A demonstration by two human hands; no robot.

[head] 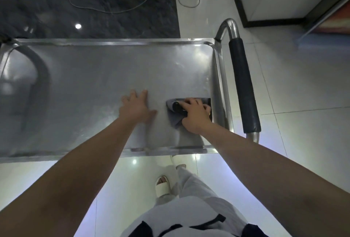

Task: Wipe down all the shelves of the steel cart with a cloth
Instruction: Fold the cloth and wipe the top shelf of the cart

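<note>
Both forearms reach over the top shelf (pixel 94 77) — left hand (pixel 137 107) splayed flat to brace, right hand (pixel 195 114) fingers curled round the grey cloth (pixel 175 121), seemingly gathering it to wipe.

Dim indoor light, cool in tone, with strong wide-angle bending.

Small round glints of overhead lamps are thrown back from the dark floor mat (pixel 78 26), the pale tiles (pixel 284 89) and the steel shelf (pixel 106 77), where a soft sheen is spread. A bluish glow is seen beside the forearms. Straight edges are curved toward the corners; fine detail is softened throughout.
</note>
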